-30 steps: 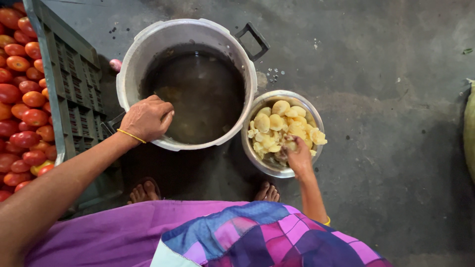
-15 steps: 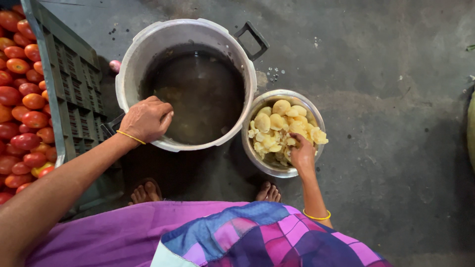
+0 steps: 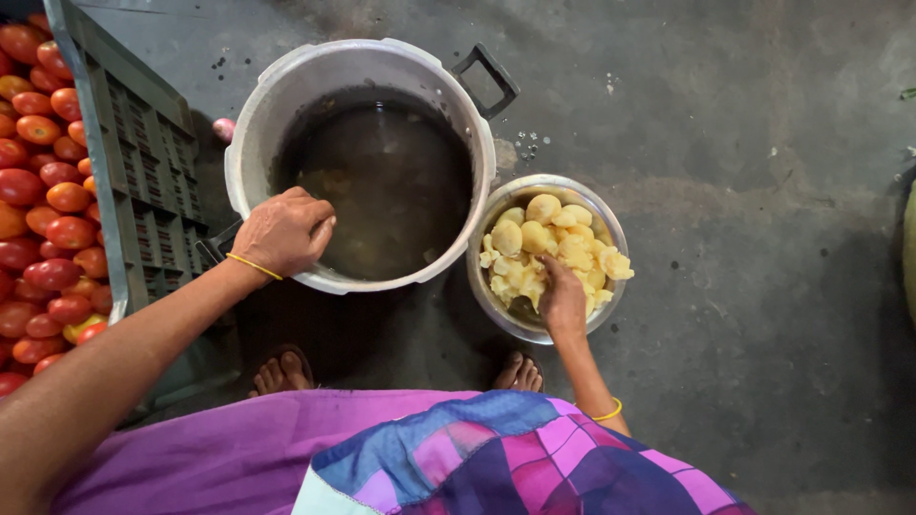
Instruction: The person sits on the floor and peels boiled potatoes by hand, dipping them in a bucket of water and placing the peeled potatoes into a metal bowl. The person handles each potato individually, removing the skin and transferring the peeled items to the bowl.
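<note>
My left hand point(image 3: 283, 233) grips the near rim of a large metal pot point(image 3: 286, 76) that holds dark water with a few pale pieces in it. My right hand point(image 3: 561, 298) reaches into a smaller steel bowl point(image 3: 611, 212) heaped with peeled yellow potatoes point(image 3: 544, 234); its fingers are down among the potatoes, and I cannot tell whether they hold one. The bowl touches the pot's right side. A thin yellow bangle sits on each wrist.
A grey plastic crate point(image 3: 143, 181) full of red tomatoes point(image 3: 43, 191) stands at the left, against the pot. The pot's black handle point(image 3: 489, 78) sticks out at the upper right. My feet point(image 3: 281, 370) rest on the dark concrete floor point(image 3: 763, 143).
My right hand has slid a little deeper into the bowl among the potatoes. The left hand stays on the pot rim.
</note>
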